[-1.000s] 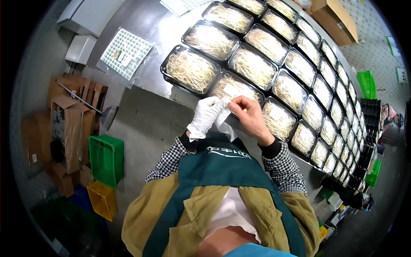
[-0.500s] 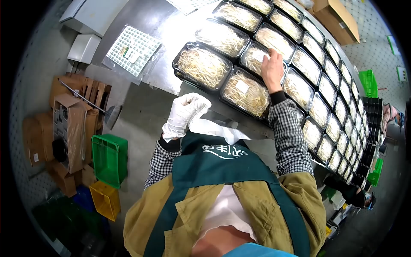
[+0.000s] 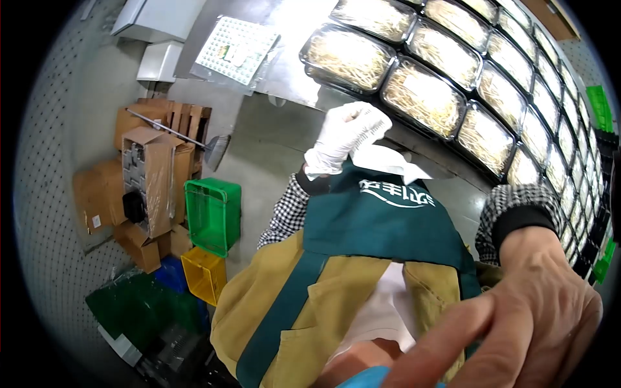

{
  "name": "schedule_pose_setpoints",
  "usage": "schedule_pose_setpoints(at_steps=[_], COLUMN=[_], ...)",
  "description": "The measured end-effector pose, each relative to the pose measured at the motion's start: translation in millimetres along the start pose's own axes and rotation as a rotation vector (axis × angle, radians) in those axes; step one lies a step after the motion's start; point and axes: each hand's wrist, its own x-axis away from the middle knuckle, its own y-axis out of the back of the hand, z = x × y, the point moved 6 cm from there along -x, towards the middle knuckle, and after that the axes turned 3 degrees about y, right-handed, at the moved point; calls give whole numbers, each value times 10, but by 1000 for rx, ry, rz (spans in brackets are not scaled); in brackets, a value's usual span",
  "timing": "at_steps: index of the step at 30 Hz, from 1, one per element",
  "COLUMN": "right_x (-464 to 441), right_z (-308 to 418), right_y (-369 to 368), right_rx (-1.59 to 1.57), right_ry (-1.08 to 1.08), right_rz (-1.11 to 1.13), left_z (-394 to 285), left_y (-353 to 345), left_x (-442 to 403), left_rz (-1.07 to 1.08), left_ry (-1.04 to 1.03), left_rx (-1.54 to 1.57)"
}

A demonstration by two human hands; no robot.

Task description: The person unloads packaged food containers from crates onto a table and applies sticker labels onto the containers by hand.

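From my end, I see the left hand (image 3: 349,136), gloved in white, with its fingers curled closed around a white paper strip (image 3: 381,160) whose free end trails rightward in front of the dark green apron (image 3: 394,216). The bare right hand (image 3: 533,291) looms close to the lens, fingers bent and well apart from the strip; its fingertips run out of my view, so I cannot tell whether it grips anything.

I judge this to be a gap between handlings: the strip held ready on the left, the right hand away from it. As I read it, further work on the strip would call for lowering the right hand to the free end and pinching it while the left keeps its hold.

Just beyond the glove, the black trays of bean sprouts (image 3: 427,100) stand in rows on the metal table (image 3: 291,68), clear-topped, one with what looks like a pale label. Left of them lies a dotted sheet (image 3: 236,48) in clear plastic. On the floor farther left I make out a green crate (image 3: 233,216) and cardboard boxes (image 3: 158,187).
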Motion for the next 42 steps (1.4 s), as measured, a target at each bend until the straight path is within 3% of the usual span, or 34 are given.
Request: schedule_pose_setpoints(at_steps=[17,42], right_x=[295,467], right_z=[219,329], right_y=[-140,-72], right_rx=[-48,-40], right_ry=[28,19], right_rz=[71,48], left_z=[-47,138], left_y=[-89,-409], left_x=[345,221], left_rz=[-75,-16], left_ry=[-46,-34], left_rx=[9,-13])
